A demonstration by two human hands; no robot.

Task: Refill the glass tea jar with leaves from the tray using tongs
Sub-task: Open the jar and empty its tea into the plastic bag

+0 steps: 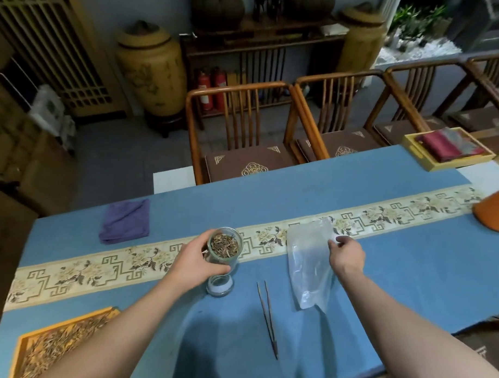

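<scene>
Glass under the left hand's fingers [214, 270]: they curl around the side of the open tea jar [224, 247], which holds dry leaves and stands on the patterned runner [385, 213] of the blue worktop [401, 268]. Right hand [347, 254] pinches the edge of a clear plastic bag [309, 271] lying flat. Between both hands lie the tongs [267, 318], untouched, near the jar's lid [220, 286]. At the near left corner sits the wooden tray [21, 342] of leaves

Purple cloth [125, 221] on blue table [387, 283] — clear plastic bag [310, 271] near middle, wooden chairs [240, 127] behind.
</scene>
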